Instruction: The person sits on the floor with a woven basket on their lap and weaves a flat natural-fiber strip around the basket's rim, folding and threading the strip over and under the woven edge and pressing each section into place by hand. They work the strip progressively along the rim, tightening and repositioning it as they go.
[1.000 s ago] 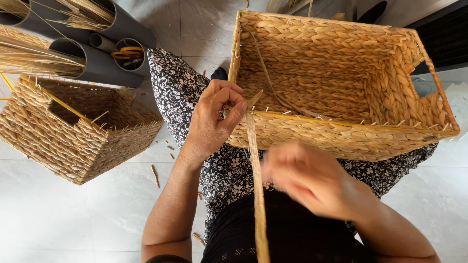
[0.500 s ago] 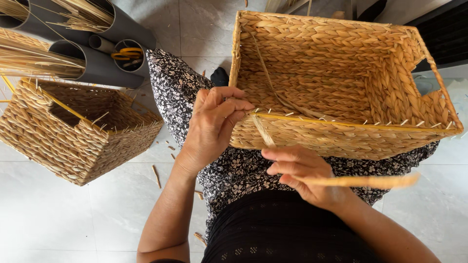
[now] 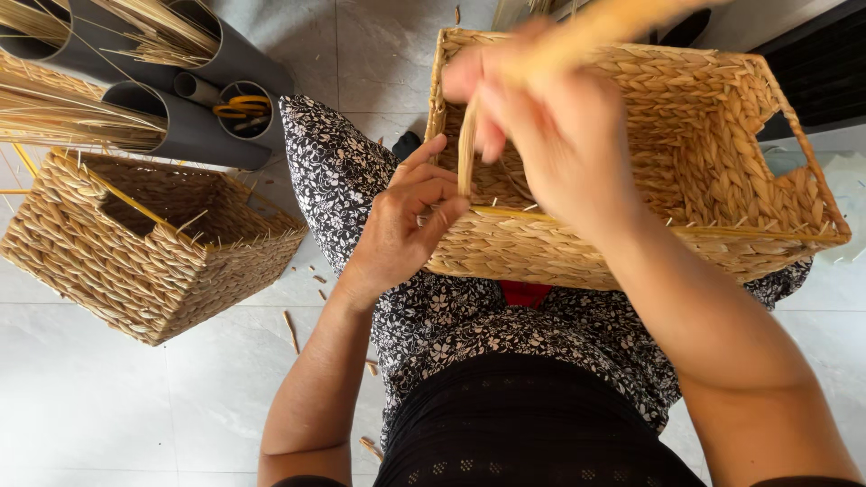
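Pale floor tiles (image 3: 108, 397) all round. Left of the lap basket (image 3: 631, 153), one smaller woven basket (image 3: 144, 243) and a cluster of grey tubes (image 3: 194, 135) holding dry stalks. Left hand (image 3: 406, 225) closed, pinching the lap basket's near rim. Right hand (image 3: 550, 126), blurred, grips one flat straw strand (image 3: 466, 153) rising from that rim. Two baskets; the lap one looks light, stiff-walled. Strand seems pliable, brittle; best held low, near the rim.

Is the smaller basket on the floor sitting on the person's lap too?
No, the smaller basket stands on the tiled floor beside the person, while only the large basket rests on the lap.
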{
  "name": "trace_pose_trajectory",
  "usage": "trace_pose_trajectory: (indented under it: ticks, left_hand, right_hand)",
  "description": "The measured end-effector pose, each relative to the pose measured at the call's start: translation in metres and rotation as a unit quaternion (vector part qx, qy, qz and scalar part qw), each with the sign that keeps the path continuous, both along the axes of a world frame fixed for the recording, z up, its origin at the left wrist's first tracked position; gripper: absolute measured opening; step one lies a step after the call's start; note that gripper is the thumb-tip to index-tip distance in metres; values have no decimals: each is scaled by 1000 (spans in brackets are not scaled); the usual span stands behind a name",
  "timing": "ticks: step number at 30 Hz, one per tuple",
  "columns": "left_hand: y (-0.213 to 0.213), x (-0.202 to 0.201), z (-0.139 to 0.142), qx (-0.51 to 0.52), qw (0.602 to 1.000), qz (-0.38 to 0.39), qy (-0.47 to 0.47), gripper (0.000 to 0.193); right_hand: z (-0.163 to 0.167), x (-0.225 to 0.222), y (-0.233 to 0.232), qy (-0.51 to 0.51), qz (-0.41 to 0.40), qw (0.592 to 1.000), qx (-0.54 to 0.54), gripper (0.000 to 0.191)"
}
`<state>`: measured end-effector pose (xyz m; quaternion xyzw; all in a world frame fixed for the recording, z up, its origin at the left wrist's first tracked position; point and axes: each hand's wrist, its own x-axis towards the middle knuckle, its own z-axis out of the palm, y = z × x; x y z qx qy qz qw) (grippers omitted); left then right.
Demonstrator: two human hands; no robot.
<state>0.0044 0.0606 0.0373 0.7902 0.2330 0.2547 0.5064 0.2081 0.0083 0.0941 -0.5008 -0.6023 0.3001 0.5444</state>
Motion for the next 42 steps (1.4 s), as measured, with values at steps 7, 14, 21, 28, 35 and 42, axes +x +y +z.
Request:
trace_pose_trajectory:
  ticks: [7,14,21,28,35,42]
  left_hand:
    - [-12,16,-1,69,993,96,28,10]
    - [-5,13,3,15,997,64,27,5]
    - [-13,15,-6,2,997,81,0,6]
    - [-6,9,0,14,999,30,16,18]
    - [-11,14,4,66,988,56,126,16]
    - [-12,14,1,67,990,54,113,21]
  right_hand:
    - [-47,41,81,-81,-117,983,-115,18]
    - [-46,72,41,-353,-87,930,47,10]
    - [-48,53,18,104,-24,962,-249,25]
    - [-64,53,20,141,-61,961,-231,26]
    - [-65,52,18,211,12,930,-301,21]
    - [-60,50,18,205,-33,926,-316,21]
